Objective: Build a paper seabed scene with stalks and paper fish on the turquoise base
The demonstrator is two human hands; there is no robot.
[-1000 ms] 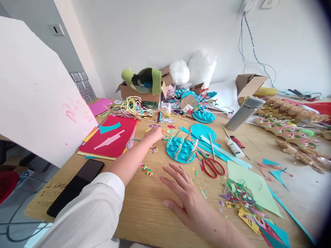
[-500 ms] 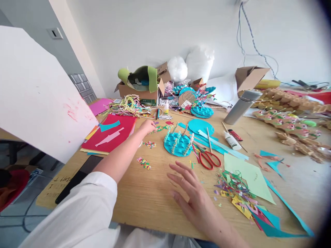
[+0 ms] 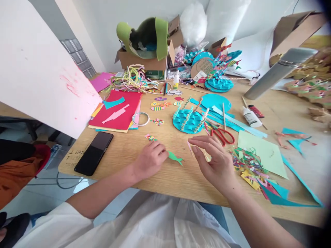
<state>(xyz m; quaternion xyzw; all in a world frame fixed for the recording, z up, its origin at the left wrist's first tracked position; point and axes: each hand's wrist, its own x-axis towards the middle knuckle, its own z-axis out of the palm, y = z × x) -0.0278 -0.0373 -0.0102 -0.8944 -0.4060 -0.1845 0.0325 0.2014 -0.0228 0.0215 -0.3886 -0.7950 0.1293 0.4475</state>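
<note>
My left hand (image 3: pixel 152 158) is closed on the head end of a green paper fish (image 3: pixel 175 157), whose forked tail points right. To its right, my right hand (image 3: pixel 216 158) has curled fingers and thumb around a thin pale paper piece (image 3: pixel 190 147); its full shape is partly hidden. Behind them stands a round blue base (image 3: pixel 187 122) with twisted upright strands. Small decorated paper fish (image 3: pixel 157 108) lie left of the base. Colourful bits (image 3: pixel 157 121) are in a small heap, and another cluster (image 3: pixel 150 137) lies just behind my left hand.
Red-handled scissors (image 3: pixel 224 136), a white bottle (image 3: pixel 251 117) and paper scraps (image 3: pixel 248 162) lie to the right. A phone (image 3: pixel 94 153), a tape ring (image 3: pixel 140 119) and red paper (image 3: pixel 116 110) are at the left. A grey flask (image 3: pixel 280 73) stands farther back.
My left hand has come back from the small paper fish toward the front edge, now with a green fish. My right hand has moved right and its fingers have closed. The view has tilted down.
</note>
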